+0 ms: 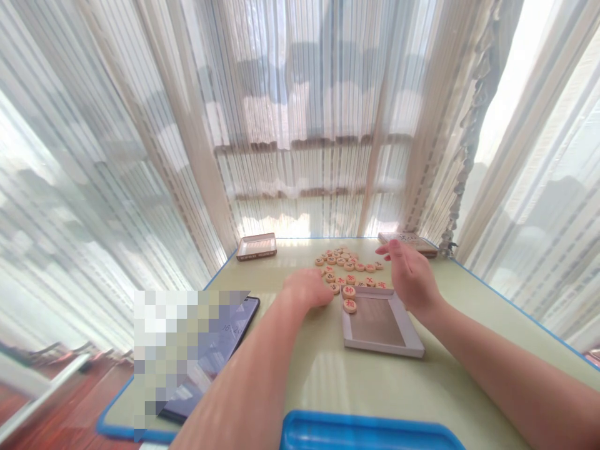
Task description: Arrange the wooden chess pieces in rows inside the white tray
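Two xiangqi pieces [349, 305], marked in red, lie in the far left corner of an open shallow box [414, 340] right of the lower centre in the head view; the rest of its brown floor shows. Well over a dozen loose xiangqi pieces [359, 267], with red or dark characters, spread beyond it at the centre, overlapping too closely for an exact count. The left hand [307, 287] is low at the centre, fingers curled down just beside the nearest loose pieces; whether it grips one cannot be told. The right hand [412, 281] is raised over the open box's right side, loosely open with its fingers bent. One smaller open tray [257, 247] sits left of centre at the table's far edge, and one flat case [422, 242] with dark characters on top lies at the far right, partly behind the right hand. One blue tray [370, 428] is cut off by the bottom edge. One smartphone [220, 344], partly pixelated, lies lower left on the pale green table [487, 303]. Striped sheer curtains [300, 169] fill the upper frame.
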### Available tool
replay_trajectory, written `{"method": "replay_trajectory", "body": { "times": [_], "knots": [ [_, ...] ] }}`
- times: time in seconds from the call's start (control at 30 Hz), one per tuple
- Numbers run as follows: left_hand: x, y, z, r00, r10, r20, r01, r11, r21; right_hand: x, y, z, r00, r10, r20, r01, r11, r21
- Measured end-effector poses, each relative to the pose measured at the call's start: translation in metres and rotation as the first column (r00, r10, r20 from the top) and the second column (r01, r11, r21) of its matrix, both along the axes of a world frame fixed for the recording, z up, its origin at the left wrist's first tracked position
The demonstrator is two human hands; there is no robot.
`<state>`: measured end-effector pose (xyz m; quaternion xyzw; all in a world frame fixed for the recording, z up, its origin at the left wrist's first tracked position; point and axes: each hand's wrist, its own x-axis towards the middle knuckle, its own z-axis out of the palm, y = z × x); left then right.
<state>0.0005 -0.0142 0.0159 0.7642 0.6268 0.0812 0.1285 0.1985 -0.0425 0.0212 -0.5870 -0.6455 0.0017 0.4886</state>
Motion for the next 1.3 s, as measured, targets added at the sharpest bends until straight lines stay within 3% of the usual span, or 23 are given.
{"method": "replay_trajectory", "body": {
  "times": [0.3, 0.43, 0.63, 0.87, 0.97, 1.07, 1.17, 1.3],
  "knots": [
    [-0.002, 0.002, -0.003, 1.000, -0.007, -0.014, 0.007, 1.000, 0.005, -0.002, 0.000, 0.000, 0.999, 0.010, 0.054, -0.009, 1.000, -0.013],
    [-0.001, 0.001, -0.002, 1.000, -0.019, -0.004, 0.019, 1.000, 0.024, -0.001, 0.000, -0.002, 0.995, 0.073, -0.070, -0.070, 0.996, 0.054],
    [0.004, -0.002, 0.000, 0.996, -0.077, 0.055, 0.069, 0.989, 0.129, 0.003, 0.005, -0.003, 0.954, 0.085, -0.287, -0.041, 0.987, 0.154],
    [0.004, 0.002, 0.001, 0.970, -0.047, 0.240, -0.040, 0.937, 0.347, 0.007, 0.013, -0.006, 0.932, 0.066, -0.357, -0.027, 0.993, 0.113],
    [0.004, 0.000, 0.002, 0.943, -0.102, 0.317, -0.031, 0.921, 0.388, 0.007, 0.010, -0.004, 0.959, 0.065, -0.275, -0.036, 0.993, 0.111],
    [0.005, 0.001, 0.002, 0.889, -0.169, 0.427, -0.007, 0.925, 0.380, 0.003, 0.006, -0.003, 0.995, 0.099, -0.003, -0.098, 0.990, 0.103],
    [0.008, 0.004, -0.002, 0.789, -0.225, 0.572, 0.048, 0.950, 0.309, -0.004, 0.003, -0.007, 0.943, 0.188, 0.275, -0.206, 0.978, 0.038],
    [0.011, 0.008, -0.006, 0.651, -0.233, 0.722, 0.142, 0.972, 0.186, -0.011, 0.004, -0.014, 0.912, 0.218, 0.349, -0.212, 0.976, -0.056]
  ]
}}
